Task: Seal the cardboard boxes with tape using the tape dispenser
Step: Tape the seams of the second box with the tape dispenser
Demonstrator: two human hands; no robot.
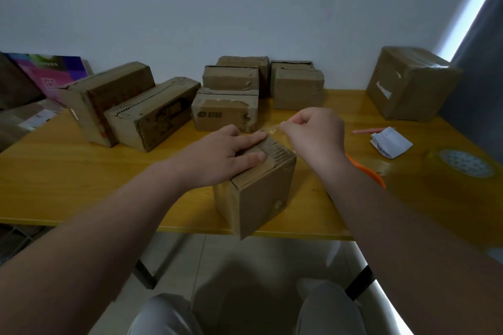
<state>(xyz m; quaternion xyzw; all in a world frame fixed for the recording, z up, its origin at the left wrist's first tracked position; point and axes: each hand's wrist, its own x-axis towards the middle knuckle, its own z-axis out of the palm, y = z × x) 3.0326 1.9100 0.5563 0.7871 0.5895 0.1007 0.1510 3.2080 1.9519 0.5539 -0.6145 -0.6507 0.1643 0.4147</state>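
From the head view, we see the small cardboard box (255, 193) standing at the near edge of the yellow table (81, 171), one corner jutting over it. Our left hand (226, 155) lies flat on the box top, reaching in from 8 o'clock, fingers straight and pressing down on the flaps. Our right hand (315, 130) hovers at 1 o'clock from the box, just beside its far corner, fingers curled, pinching a strip of clear tape (275, 132) that runs from the fingertips toward the box top near the left fingertips. At 3 o'clock from the box an orange object (370, 171) shows behind the right forearm, mostly hidden; we cannot tell what it is. Farther out at 3 o'clock a tape roll (462, 163) lies flat on the table, blurred. At 2 o'clock lie a folded paper (390, 142) and a pink pen (367, 131). More boxes (226, 114) stand from 10 to 12 o'clock along the wall, and a large box (411, 84) at 2 o'clock.
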